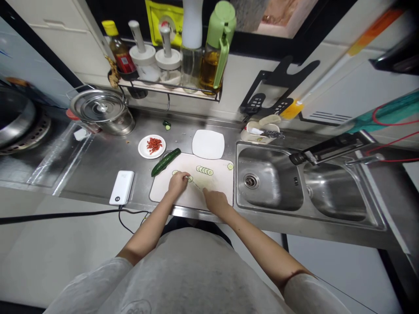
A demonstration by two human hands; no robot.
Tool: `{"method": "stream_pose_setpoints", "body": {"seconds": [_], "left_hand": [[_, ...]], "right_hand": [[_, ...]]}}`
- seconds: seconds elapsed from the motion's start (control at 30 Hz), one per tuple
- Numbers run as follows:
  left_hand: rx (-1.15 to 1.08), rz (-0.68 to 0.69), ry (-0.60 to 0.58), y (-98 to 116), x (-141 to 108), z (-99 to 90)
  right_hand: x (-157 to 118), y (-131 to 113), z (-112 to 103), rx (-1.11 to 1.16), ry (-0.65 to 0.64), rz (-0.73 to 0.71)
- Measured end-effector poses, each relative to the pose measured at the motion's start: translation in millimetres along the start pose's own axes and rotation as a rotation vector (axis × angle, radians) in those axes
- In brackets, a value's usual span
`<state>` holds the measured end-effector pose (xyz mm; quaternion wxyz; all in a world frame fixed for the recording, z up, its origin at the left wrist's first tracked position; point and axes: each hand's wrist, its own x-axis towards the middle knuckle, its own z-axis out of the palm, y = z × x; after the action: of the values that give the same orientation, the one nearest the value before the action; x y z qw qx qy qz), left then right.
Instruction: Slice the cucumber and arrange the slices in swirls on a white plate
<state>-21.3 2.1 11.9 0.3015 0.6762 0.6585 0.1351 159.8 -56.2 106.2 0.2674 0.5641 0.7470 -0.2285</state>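
On the pale cutting board (163,189), my left hand (178,183) is closed beside a cucumber slice (190,179); its fingertips meet at something small that I cannot make out. My right hand (216,202) is wrapped round a knife, whose thin blade (197,186) points up and left toward my left hand. A row of cucumber slices (204,170) overlaps near the board's middle. One slice (230,166) lies at the upper right corner, another (175,173) just above my left hand. A whole cucumber (166,162) rests across the upper left edge.
Behind the board are a white square plate (208,144), a plate (141,147) of red pieces and a cucumber end (167,125). A white power bank (121,187) with a cable stands left. The double sink (270,176) is right; a lidded pot (119,122) is back left.
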Motion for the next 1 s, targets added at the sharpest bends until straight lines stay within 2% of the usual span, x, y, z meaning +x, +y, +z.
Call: {"method": "stream_pose_setpoints", "body": {"seconds": [0.37,0.57,1.0], "left_hand": [[0.018,-0.012,-0.027,3,0,-4.9],[0.034,-0.020,-0.021,6,-2,-4.8],[0.119,-0.104,0.022,20,-7,-2.2]], "right_hand": [[-3,11,4,-0.004,-0.014,-0.022],[-8,17,14,0.017,-0.025,-0.008],[-34,28,30,0.090,-0.051,0.026]]}}
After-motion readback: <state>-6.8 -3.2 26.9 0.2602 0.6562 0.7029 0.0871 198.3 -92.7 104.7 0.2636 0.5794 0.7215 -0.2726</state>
